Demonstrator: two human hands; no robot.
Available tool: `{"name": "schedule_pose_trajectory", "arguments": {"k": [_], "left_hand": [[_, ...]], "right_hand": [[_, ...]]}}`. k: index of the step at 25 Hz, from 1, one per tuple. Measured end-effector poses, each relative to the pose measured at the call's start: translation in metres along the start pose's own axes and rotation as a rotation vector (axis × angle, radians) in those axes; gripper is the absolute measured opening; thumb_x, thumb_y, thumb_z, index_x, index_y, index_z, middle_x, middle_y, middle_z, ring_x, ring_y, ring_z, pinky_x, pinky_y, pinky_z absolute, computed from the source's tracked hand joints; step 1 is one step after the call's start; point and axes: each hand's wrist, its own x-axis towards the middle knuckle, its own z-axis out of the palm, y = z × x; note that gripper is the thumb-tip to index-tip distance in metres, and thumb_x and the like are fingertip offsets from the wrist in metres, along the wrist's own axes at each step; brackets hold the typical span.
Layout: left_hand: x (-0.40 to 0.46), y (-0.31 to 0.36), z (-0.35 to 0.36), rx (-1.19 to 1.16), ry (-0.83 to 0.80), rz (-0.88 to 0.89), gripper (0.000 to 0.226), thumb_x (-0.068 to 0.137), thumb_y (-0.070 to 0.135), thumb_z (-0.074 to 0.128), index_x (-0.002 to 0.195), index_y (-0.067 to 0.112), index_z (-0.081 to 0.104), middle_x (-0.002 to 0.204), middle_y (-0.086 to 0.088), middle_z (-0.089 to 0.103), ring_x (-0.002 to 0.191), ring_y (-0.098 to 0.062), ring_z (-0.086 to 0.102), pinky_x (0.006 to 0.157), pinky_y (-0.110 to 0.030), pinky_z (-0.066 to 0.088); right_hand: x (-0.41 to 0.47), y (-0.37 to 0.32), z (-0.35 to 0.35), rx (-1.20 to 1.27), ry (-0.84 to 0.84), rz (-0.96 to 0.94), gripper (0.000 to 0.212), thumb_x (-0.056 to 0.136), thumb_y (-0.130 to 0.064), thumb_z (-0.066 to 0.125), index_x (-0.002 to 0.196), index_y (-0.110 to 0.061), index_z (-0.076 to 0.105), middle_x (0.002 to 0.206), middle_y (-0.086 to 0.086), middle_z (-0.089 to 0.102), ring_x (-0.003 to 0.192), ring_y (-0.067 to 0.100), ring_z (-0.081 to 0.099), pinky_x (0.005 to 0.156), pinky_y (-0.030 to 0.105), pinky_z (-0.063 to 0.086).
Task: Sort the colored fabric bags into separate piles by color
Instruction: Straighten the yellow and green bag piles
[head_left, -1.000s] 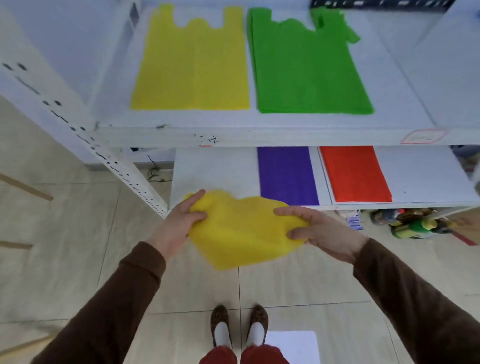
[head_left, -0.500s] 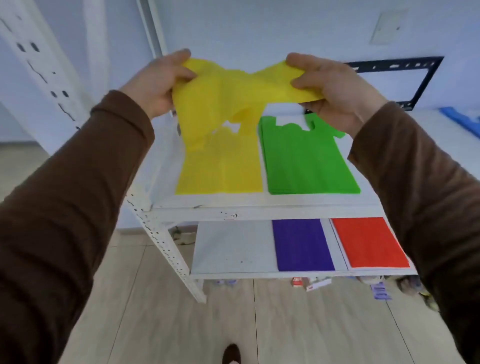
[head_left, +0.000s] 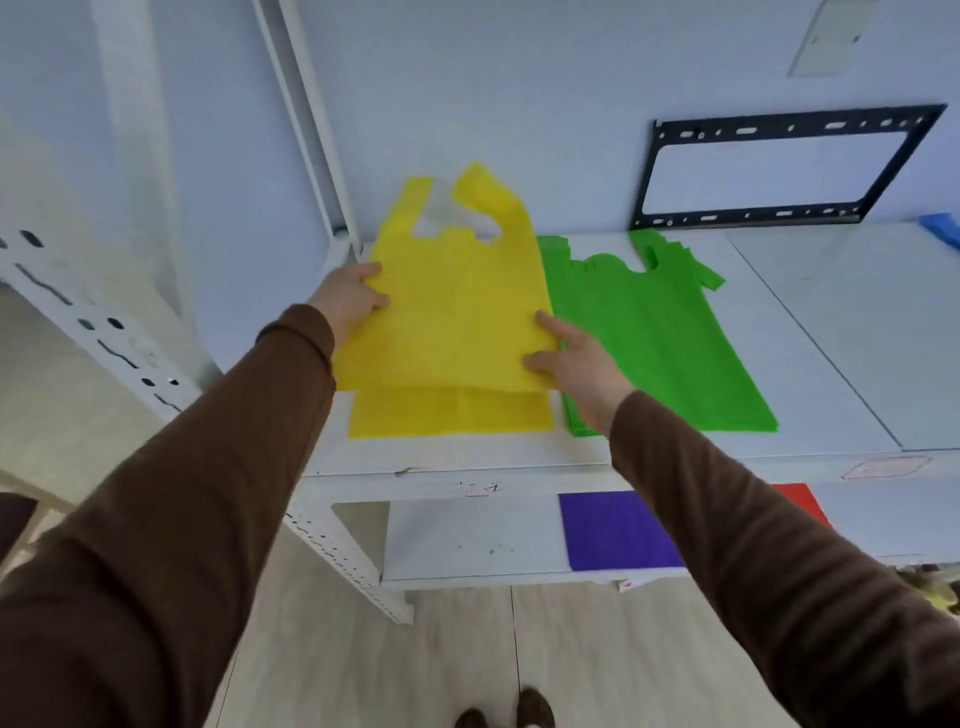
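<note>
One yellow bag (head_left: 457, 312) lay spread between both hands, atop the yellow pile (head_left: 452, 415). Left hand (head_left: 349, 301) pinched its left edge; right hand (head_left: 574, 364) pinched its right edge, green pile (head_left: 660, 338) just beyond.

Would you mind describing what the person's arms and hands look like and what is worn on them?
Both arms wear long brown sleeves of a soft, knit-like fabric, with cuffs ending at the wrists. The left hand and right hand are bare: no gloves, rings or watch visible.
</note>
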Motion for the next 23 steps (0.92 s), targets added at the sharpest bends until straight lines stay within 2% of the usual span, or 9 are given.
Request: {"name": "schedule_pose_trajectory", "arguments": {"k": [2, 3, 6, 9, 12, 15, 18, 21, 23], "left_hand": [[0.007, -0.033, 0.014, 0.179, -0.035, -0.064, 0.064, 0.088, 0.003, 0.063, 0.147, 0.013, 0.041, 0.146, -0.014, 0.047, 0.125, -0.031, 0.053, 0.106, -0.044, 0.044], [0.007, -0.042, 0.019, 0.211, -0.028, -0.065, 0.063, 0.088, 0.003, 0.063, 0.147, 0.011, 0.041, 0.148, -0.014, 0.045, 0.128, -0.031, 0.050, 0.107, -0.043, 0.043], [0.002, -0.051, 0.024, 0.198, 0.042, -0.011, 0.063, 0.088, 0.000, 0.061, 0.147, 0.011, 0.041, 0.149, -0.012, 0.044, 0.132, -0.028, 0.047, 0.105, -0.034, 0.042], [-0.002, -0.059, 0.027, 0.206, 0.082, 0.008, 0.064, 0.087, -0.001, 0.060, 0.147, 0.014, 0.042, 0.149, -0.011, 0.044, 0.134, -0.025, 0.045, 0.096, -0.027, 0.041], [0.000, -0.063, 0.028, 0.231, 0.092, 0.024, 0.065, 0.087, -0.001, 0.059, 0.147, 0.016, 0.041, 0.151, -0.009, 0.042, 0.136, -0.024, 0.043, 0.105, -0.031, 0.040], [0.005, -0.062, 0.023, 0.309, 0.070, 0.020, 0.065, 0.089, 0.003, 0.059, 0.148, 0.019, 0.039, 0.153, -0.008, 0.038, 0.137, -0.026, 0.041, 0.109, -0.035, 0.039], [0.006, -0.060, 0.020, 0.366, 0.040, 0.044, 0.066, 0.089, 0.008, 0.062, 0.149, 0.020, 0.038, 0.151, -0.009, 0.041, 0.134, -0.028, 0.044, 0.109, -0.039, 0.040], [-0.009, -0.060, 0.019, 0.422, 0.146, 0.111, 0.060, 0.088, 0.016, 0.063, 0.145, 0.022, 0.044, 0.141, -0.011, 0.048, 0.123, -0.030, 0.052, 0.103, -0.038, 0.042], [-0.029, -0.066, 0.016, 0.513, 0.158, 0.113, 0.058, 0.088, 0.021, 0.064, 0.143, 0.022, 0.046, 0.136, -0.013, 0.050, 0.118, -0.031, 0.054, 0.101, -0.038, 0.042]], "right_hand": [[0.011, 0.028, 0.005, -0.240, -0.002, 0.041, 0.068, 0.088, -0.002, 0.061, 0.150, -0.017, 0.036, 0.136, 0.012, 0.057, 0.082, 0.015, 0.063, 0.068, 0.026, 0.056], [0.015, 0.035, 0.005, -0.315, 0.003, 0.034, 0.068, 0.087, -0.005, 0.061, 0.149, -0.017, 0.036, 0.137, 0.012, 0.056, 0.083, 0.018, 0.065, 0.073, 0.034, 0.058], [0.018, 0.044, 0.005, -0.338, 0.032, 0.006, 0.066, 0.085, -0.006, 0.060, 0.147, -0.019, 0.040, 0.136, 0.009, 0.055, 0.095, 0.026, 0.067, 0.085, 0.046, 0.057], [0.016, 0.046, 0.004, -0.331, 0.036, -0.033, 0.065, 0.084, -0.006, 0.062, 0.145, -0.018, 0.044, 0.135, 0.008, 0.055, 0.102, 0.027, 0.064, 0.089, 0.045, 0.055], [0.014, 0.046, 0.005, -0.408, 0.021, -0.061, 0.063, 0.085, -0.008, 0.064, 0.145, -0.016, 0.045, 0.137, 0.008, 0.053, 0.116, 0.024, 0.055, 0.100, 0.037, 0.048], [0.013, 0.046, 0.005, -0.477, 0.015, -0.082, 0.062, 0.086, -0.008, 0.064, 0.145, -0.015, 0.045, 0.141, 0.009, 0.050, 0.123, 0.024, 0.051, 0.103, 0.032, 0.042], [0.013, 0.046, 0.006, -0.540, 0.018, -0.095, 0.064, 0.086, -0.008, 0.064, 0.146, -0.013, 0.043, 0.145, 0.010, 0.048, 0.127, 0.026, 0.050, 0.107, 0.032, 0.040], [0.010, 0.040, 0.005, -0.584, -0.017, -0.095, 0.066, 0.088, -0.016, 0.065, 0.148, -0.014, 0.039, 0.154, 0.013, 0.037, 0.137, 0.027, 0.041, 0.113, 0.035, 0.034], [0.005, 0.039, 0.000, -0.715, -0.042, -0.114, 0.065, 0.091, -0.026, 0.062, 0.150, -0.016, 0.036, 0.158, 0.014, 0.028, 0.142, 0.031, 0.033, 0.115, 0.037, 0.030]]}}
